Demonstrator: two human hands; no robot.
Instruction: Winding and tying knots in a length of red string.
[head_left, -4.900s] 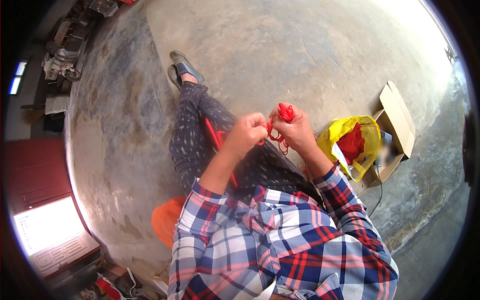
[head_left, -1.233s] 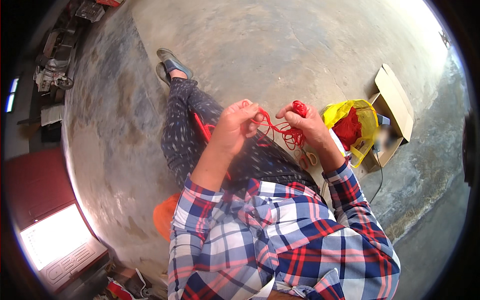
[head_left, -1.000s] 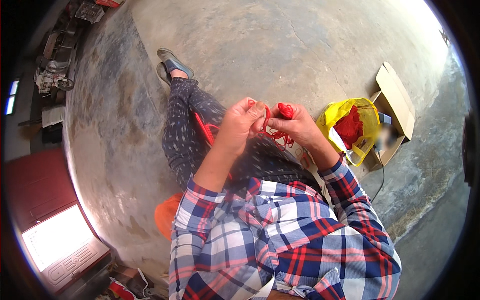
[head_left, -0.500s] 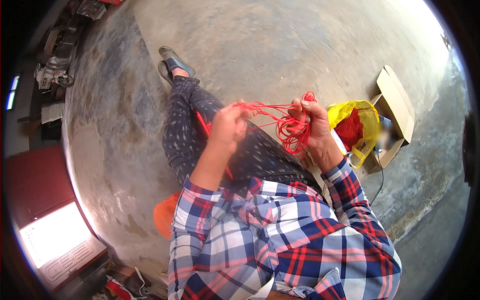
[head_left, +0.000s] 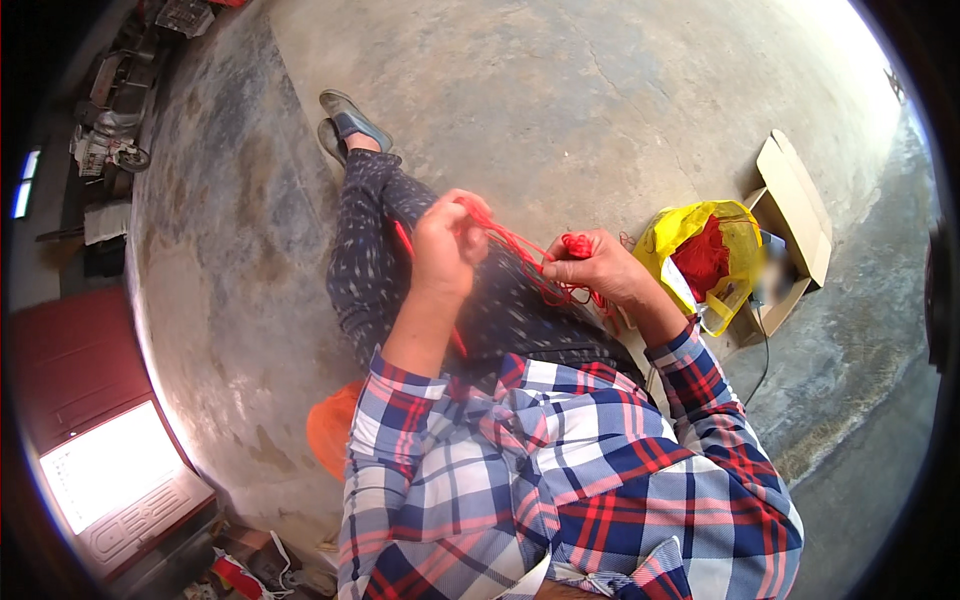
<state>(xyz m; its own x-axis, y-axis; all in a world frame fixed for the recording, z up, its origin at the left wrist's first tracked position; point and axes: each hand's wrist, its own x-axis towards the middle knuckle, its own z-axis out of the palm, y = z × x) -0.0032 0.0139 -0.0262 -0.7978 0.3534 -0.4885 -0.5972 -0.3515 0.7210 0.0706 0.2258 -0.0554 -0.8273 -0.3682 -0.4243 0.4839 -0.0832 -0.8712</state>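
Observation:
Strands of red cord (head_left: 515, 247) stretch between my two hands above my lap. My left hand (head_left: 445, 245) is raised and closed around one end of the strands. Lower and to the right, my right hand (head_left: 605, 270) pinches the cord between thumb and fingers. A tight red cord bundle (head_left: 577, 245) shows at the top of that hand, and loose loops hang beneath it. A thin red rod (head_left: 403, 240) lies against my dark patterned trousers, partly hidden behind my left forearm.
To the right, a yellow plastic bag (head_left: 735, 225) holds a heap of red cord (head_left: 702, 258). Behind it an open cardboard box (head_left: 795, 220) stands on the concrete floor, with a dark cable (head_left: 766, 365) trailing out. Something orange (head_left: 335, 430) sits by my left side.
My left hand has risen and moved slightly left, while my right hand has lowered and turned over. The strands now slope down to the right, and the loops hang mostly behind the right hand.

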